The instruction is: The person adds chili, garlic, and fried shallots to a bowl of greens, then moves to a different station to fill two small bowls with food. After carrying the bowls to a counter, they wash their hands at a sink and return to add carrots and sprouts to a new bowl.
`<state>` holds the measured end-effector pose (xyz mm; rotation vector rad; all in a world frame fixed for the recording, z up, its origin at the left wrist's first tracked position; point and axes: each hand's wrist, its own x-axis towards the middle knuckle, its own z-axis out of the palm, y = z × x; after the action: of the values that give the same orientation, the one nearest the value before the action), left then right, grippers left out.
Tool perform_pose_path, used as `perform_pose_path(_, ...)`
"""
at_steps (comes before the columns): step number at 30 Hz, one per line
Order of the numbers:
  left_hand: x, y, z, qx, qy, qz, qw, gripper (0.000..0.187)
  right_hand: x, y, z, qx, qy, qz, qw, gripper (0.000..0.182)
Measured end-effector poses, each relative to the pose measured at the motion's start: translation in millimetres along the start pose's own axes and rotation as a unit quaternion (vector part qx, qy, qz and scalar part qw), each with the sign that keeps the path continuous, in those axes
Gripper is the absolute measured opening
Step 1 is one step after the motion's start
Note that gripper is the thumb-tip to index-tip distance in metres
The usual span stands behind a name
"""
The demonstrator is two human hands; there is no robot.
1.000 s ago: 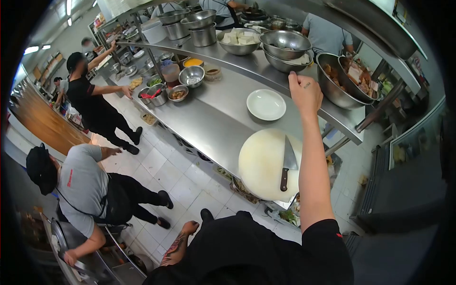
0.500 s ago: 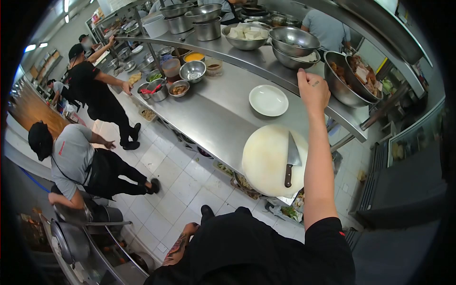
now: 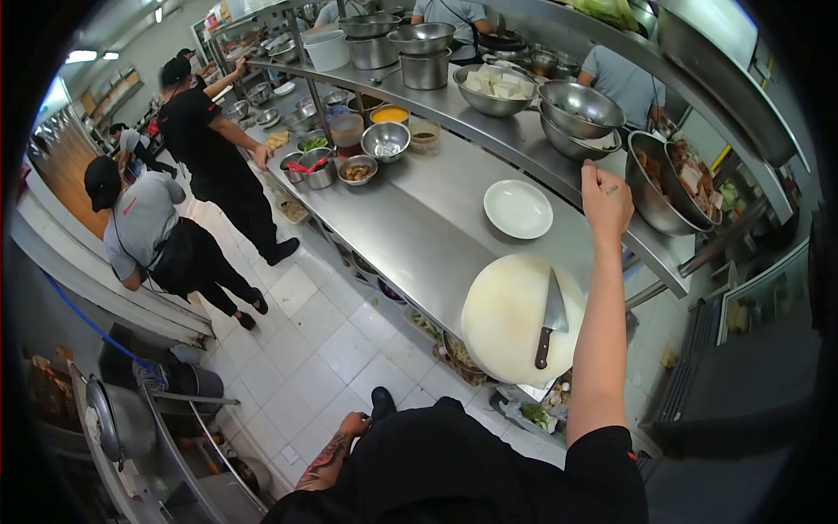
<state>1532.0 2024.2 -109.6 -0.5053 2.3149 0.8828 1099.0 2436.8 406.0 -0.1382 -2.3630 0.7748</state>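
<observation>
My right hand (image 3: 608, 203) is raised with its fingers closed around the front edge of the steel shelf (image 3: 524, 131), just below a stack of metal bowls (image 3: 580, 109). Beneath that arm lies a round white cutting board (image 3: 502, 319) on the counter's near end. On the board rests a knife (image 3: 552, 314), its dark handle towards me. A white plate (image 3: 518, 210) sits beyond the board. Low beside my body hangs my left hand (image 3: 354, 424); its fingers are partly hidden, and I see nothing held in it.
Bowls and containers, one of them a bowl of white blocks (image 3: 497, 87), line the shelf. Sauces and ingredients stand along the steel counter (image 3: 419, 218). One person in grey (image 3: 153, 223) and another in black (image 3: 196, 140) are on the left, near a large pot (image 3: 122, 419).
The person in grey has moved away from the pot and turned their back. My view has shifted, so the counter sits lower and further right. My right hand stays at the shelf edge.
</observation>
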Motion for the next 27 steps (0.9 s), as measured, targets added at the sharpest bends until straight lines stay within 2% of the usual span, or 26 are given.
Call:
perform_pose_path(4, -13.5, 3.8, -1.2, 0.003, 0.022, -0.003, 1.0, 0.037, 0.5, 0.0, -1.0, 0.001, -0.009, 0.003, 1.0, 0.047)
perform_pose_path(6, -12.1, 2.2, 0.5, 0.005, 0.012, -0.035, 0.999, 0.037, 0.1, -0.9, -2.3, -0.001, 0.003, 0.004, 1.0, 0.046)
perform_pose_path(8, -6.3, -8.2, 5.3, 0.033, 0.025, 0.023, 0.999, 0.037, 0.5, 2.1, -3.2, -0.002, 0.001, 0.003, 1.0, 0.045)
perform_pose_path(10, -4.7, -11.6, 7.0, -0.02, 0.025, 0.011, 0.999, 0.037, -0.3, 0.7, -8.0, 0.014, -0.01, 0.001, 1.0, 0.044)
perform_pose_path(12, 11.5, -35.2, 18.6, 0.015, 0.029, 0.067, 0.997, 0.039, 1.7, 7.4, -2.1, 0.006, 0.009, -0.009, 1.0, 0.044)
perform_pose_path(13, 9.6, -25.5, 12.4, 0.024, 0.029, 0.075, 0.996, 0.039, 1.6, 6.8, -4.8, 0.005, 0.018, -0.002, 1.0, 0.044)
perform_pose_path(15, -4.7, -9.4, 11.3, -0.067, 0.044, -0.042, 0.996, 0.041, -0.1, 4.7, -8.1, 0.019, -0.002, -0.013, 1.0, 0.043)
perform_pose_path(16, 6.7, -21.0, 16.2, -0.063, 0.045, -0.038, 0.996, 0.041, -0.2, 5.3, -8.3, 0.019, 0.003, -0.011, 1.0, 0.043)
perform_pose_path(18, 43.8, -73.8, 48.3, -0.007, 0.054, 0.081, 0.995, 0.042, 0.0, 6.5, -6.1, 0.041, 0.0, -0.011, 0.999, 0.046)
perform_pose_path(20, 29.9, -51.1, 32.1, -0.012, 0.033, 0.052, 0.998, 0.043, 0.9, 6.4, -5.1, 0.037, 0.001, -0.013, 0.999, 0.046)
perform_pose_path(22, -14.3, 18.2, -6.7, -0.037, 0.06, -0.013, 0.997, 0.045, 1.0, 6.2, -5.3, 0.032, 0.002, -0.014, 0.999, 0.046)
perform_pose_path(23, -4.3, 4.0, 0.4, -0.037, 0.06, -0.012, 0.997, 0.045, 0.8, 5.9, -5.5, 0.029, 0.004, -0.017, 0.999, 0.045)
perform_pose_path(25, 20.6, -26.2, 13.2, 0.025, 0.058, 0.093, 0.994, 0.047, 1.0, 6.5, -5.3, 0.027, 0.006, -0.02, 0.999, 0.045)
perform_pose_path(27, 34.1, -32.8, 16.2, 0.027, 0.046, 0.101, 0.993, 0.047, 1.3, 6.8, -3.8, 0.014, 0.016, -0.026, 0.999, 0.045)
